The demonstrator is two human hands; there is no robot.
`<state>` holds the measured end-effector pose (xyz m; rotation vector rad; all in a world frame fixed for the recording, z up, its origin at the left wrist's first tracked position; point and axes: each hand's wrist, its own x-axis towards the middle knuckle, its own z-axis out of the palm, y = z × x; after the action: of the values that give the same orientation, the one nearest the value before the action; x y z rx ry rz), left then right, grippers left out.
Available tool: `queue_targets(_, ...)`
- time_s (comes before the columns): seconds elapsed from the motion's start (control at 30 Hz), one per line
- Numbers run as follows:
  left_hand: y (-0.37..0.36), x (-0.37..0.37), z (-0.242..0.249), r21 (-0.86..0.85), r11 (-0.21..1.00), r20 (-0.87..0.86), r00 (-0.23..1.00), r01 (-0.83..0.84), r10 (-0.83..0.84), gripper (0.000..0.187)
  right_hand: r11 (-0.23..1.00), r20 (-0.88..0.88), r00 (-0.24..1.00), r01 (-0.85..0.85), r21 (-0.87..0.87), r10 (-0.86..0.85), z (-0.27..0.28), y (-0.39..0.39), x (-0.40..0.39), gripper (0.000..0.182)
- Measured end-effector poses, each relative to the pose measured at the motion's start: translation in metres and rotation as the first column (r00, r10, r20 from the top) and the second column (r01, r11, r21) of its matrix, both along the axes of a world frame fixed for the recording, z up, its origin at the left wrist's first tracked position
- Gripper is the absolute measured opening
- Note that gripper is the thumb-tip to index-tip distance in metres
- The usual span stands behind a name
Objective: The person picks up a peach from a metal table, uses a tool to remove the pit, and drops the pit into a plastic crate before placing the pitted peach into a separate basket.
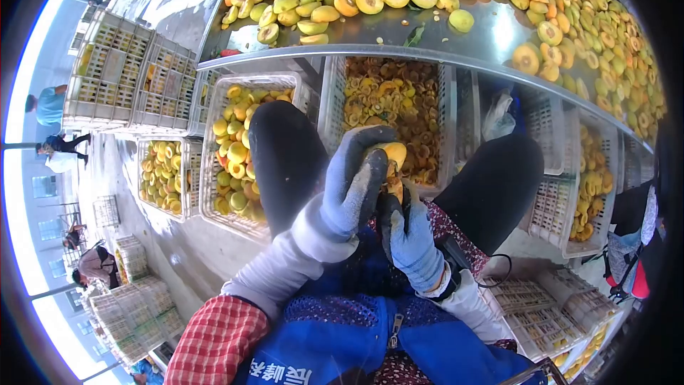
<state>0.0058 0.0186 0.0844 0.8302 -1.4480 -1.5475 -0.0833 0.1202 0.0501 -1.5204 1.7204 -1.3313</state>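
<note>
My left hand (347, 182), in a blue glove with dark fingertips, is closed around a yellow peach (393, 153) between my knees. The peach's lower part looks brown and torn, near the pit. My right hand (413, 237), gloved the same way, is closed just below it, thumb and fingers pressed together against the fruit's lower side. Whether a small tool is in those fingers is hidden. Beneath the hands stands a crate (449, 121) of brown and yellow peach scraps and pits.
A metal table (491, 25) ahead carries many halved peaches (370, 0). To the left are a crate of peach halves (235, 142) and another crate (162, 171); stacked crates (110, 68) rise behind. More crates (591, 178) stand at right. Other people (96, 267) are far left.
</note>
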Motion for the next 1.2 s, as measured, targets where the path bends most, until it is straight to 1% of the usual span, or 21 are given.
queue_targets(0.03, 0.001, 0.0, -0.006, -0.112, 0.994, -0.01, 1.0, 0.008, -0.009, 0.026, 0.997, -0.005, 0.999, 0.049, -0.061, -0.049, -0.007, 0.003, 0.004, 0.044)
queue_targets(0.17, 0.007, 0.001, -0.007, -0.066, 0.998, -0.006, 1.0, 0.009, -0.009, 0.029, 0.99, 0.004, 0.999, -0.051, -0.134, 0.052, -0.032, 0.014, -0.001, 0.043)
queue_targets(0.2, 0.007, 0.001, -0.01, -0.085, 0.996, 0.018, 1.0, 0.014, -0.012, 0.03, 0.992, 0.342, 0.932, -0.128, -0.008, 0.123, -0.03, 0.014, -0.005, 0.042)
queue_targets(0.23, 0.006, 0.0, -0.012, -0.106, 0.994, 0.04, 0.999, 0.018, -0.014, 0.032, 0.967, 0.644, 0.754, -0.241, 0.083, 0.133, -0.029, 0.015, -0.009, 0.043)
queue_targets(0.27, 0.005, 0.0, -0.012, -0.105, 0.994, 0.043, 0.999, 0.019, -0.014, 0.032, 0.967, 0.645, 0.752, -0.242, 0.083, 0.133, -0.036, 0.017, -0.011, 0.043)
queue_targets(0.33, 0.0, -0.001, -0.013, 0.138, 0.984, -0.049, 0.993, 0.116, -0.11, 0.035, 0.966, 0.274, 0.959, -0.135, 0.221, 0.071, -0.049, 0.021, -0.013, 0.042)
queue_targets(0.37, -0.006, 0.002, -0.019, 0.306, 0.929, -0.134, 0.976, 0.206, -0.172, 0.033, 0.954, -0.027, 0.978, -0.194, 0.229, 0.205, -0.052, 0.021, -0.02, 0.043)
queue_targets(0.4, -0.01, 0.006, -0.022, 0.306, 0.929, -0.132, 0.976, 0.206, -0.172, 0.033, 0.954, -0.026, 0.978, -0.194, 0.229, 0.205, -0.042, 0.017, -0.023, 0.043)
queue_targets(0.47, -0.015, 0.013, -0.027, 0.319, 0.906, 0.02, 0.954, 0.278, -0.3, 0.042, 0.988, -0.498, 0.86, -0.148, -0.033, 0.112, -0.024, 0.01, -0.021, 0.043)
queue_targets(0.5, -0.01, 0.008, -0.022, 0.272, 0.946, 0.105, 0.972, 0.177, -0.212, 0.036, 0.989, -0.49, 0.864, -0.148, -0.031, 0.114, -0.027, 0.012, -0.016, 0.043)
queue_targets(0.57, -0.002, 0.001, -0.017, 0.284, 0.953, 0.083, 0.988, 0.103, -0.131, 0.029, 0.998, -0.094, 0.994, -0.061, 0.001, 0.061, -0.039, 0.018, -0.006, 0.044)
queue_targets(0.63, 0.003, -0.004, -0.015, 0.293, 0.956, 0.055, 0.997, 0.03, -0.048, 0.023, 0.995, -0.002, 0.996, -0.088, 0.046, 0.088, -0.062, 0.026, 0.005, 0.045)
queue_targets(0.7, 0.008, -0.009, -0.013, 0.083, 0.996, 0.107, 0.994, -0.028, 0.019, 0.023, 0.989, 0.091, 0.99, -0.116, 0.09, 0.108, -0.071, 0.03, 0.004, 0.046)
queue_targets(0.73, 0.011, -0.012, -0.013, 0.085, 0.996, 0.107, 0.994, -0.027, 0.018, 0.023, 0.973, 0.548, 0.828, -0.206, 0.105, 0.116, -0.073, 0.031, 0.0, 0.047)
queue_targets(0.77, 0.015, -0.016, -0.012, 0.009, 0.998, 0.077, 0.995, -0.065, 0.064, 0.023, 0.953, 0.877, 0.474, -0.292, 0.074, 0.077, -0.073, 0.032, -0.003, 0.047)
queue_targets(0.87, 0.015, -0.019, -0.008, -0.057, 0.997, 0.065, 0.997, -0.047, 0.05, 0.026, 0.976, 0.872, 0.489, -0.176, 0.129, -0.027, -0.068, 0.031, 0.003, 0.051)
queue_targets(0.9, 0.014, -0.021, -0.011, 0.054, 0.998, -0.026, 0.999, -0.042, 0.043, 0.027, 0.976, 0.872, 0.489, -0.175, 0.13, -0.029, -0.057, 0.029, 0.001, 0.051)
queue_targets(0.97, 0.013, -0.024, -0.009, 0.15, 0.987, -0.121, 0.99, -0.053, 0.072, 0.033, 0.995, 0.555, 0.831, -0.076, 0.061, 0.03, -0.027, 0.023, -0.008, 0.052)
queue_targets(1.07, 0.016, -0.022, -0.006, -0.026, 0.994, 0.019, 0.994, -0.103, 0.103, 0.036, 0.998, 0.447, 0.894, -0.035, 0.045, 0.012, -0.037, 0.022, -0.005, 0.052)
queue_targets(1.1, 0.017, -0.023, -0.008, 0.105, 0.989, -0.081, 0.99, -0.106, 0.115, 0.038, 0.997, 0.219, 0.974, -0.072, 0.019, 0.066, -0.035, 0.02, -0.005, 0.05)
queue_targets(1.2, 0.019, -0.019, -0.005, 0.101, 0.99, -0.098, 0.99, -0.095, 0.105, 0.038, 0.992, 0.236, 0.967, -0.113, 0.06, 0.096, -0.018, 0.021, -0.01, 0.05)
